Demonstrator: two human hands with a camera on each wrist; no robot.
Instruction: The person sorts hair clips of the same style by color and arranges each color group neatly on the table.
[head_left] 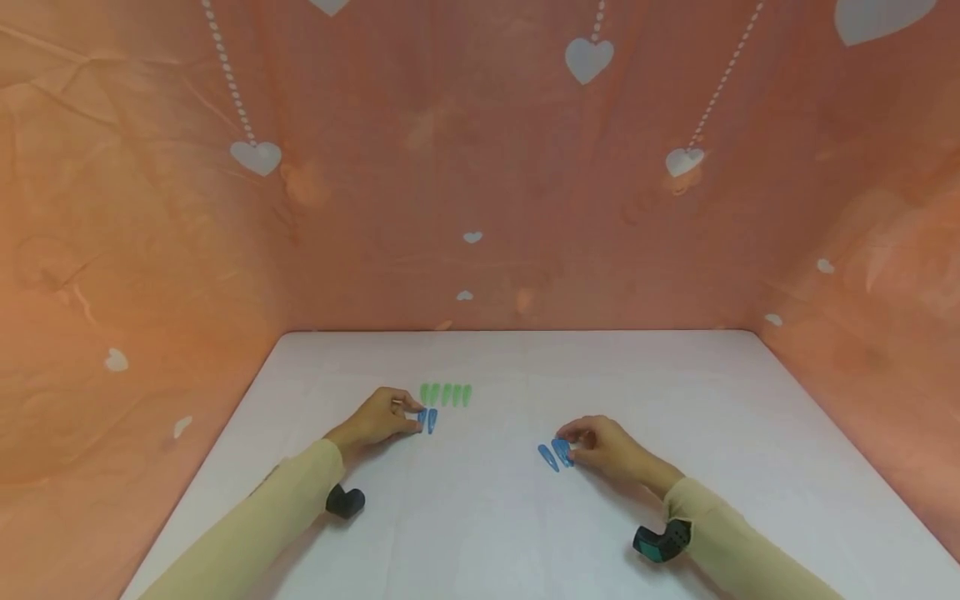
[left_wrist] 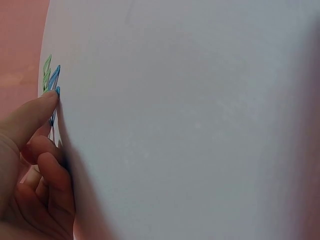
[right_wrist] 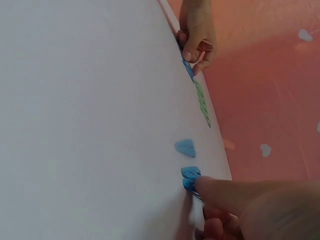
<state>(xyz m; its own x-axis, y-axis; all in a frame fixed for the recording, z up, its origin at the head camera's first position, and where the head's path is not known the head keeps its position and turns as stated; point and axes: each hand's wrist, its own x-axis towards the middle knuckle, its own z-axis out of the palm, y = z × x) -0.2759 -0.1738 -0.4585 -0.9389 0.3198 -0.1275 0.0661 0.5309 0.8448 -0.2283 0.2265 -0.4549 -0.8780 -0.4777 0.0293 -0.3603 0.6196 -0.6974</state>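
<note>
Two hands with blue clips on a white table

The left hand (head_left: 381, 414) has its thumb and fingers close together and pinches one outer blue clip (head_left: 422, 417) on the white table (head_left: 480, 517). Just to the right of this clip lies a second blue clip (head_left: 432, 422), pointing almost the same way. Behind the pair stands a short row of five green clips (head_left: 447, 394), set side by side.

The right hand (head_left: 603, 450), well apart from the left one, holds blue pieces (head_left: 560, 450) between thumb and fingers, with a narrow grip. The fingertips cover them partly, so I cannot say surely how many they are. Near them, on the left, a slanted blue clip (head_left: 548, 458) lies free on the table.

Both arms wear pale yellow sleeves (head_left: 288, 500). Behind the table hangs an orange cloth (head_left: 480, 167) with white hearts (head_left: 589, 60).
</note>
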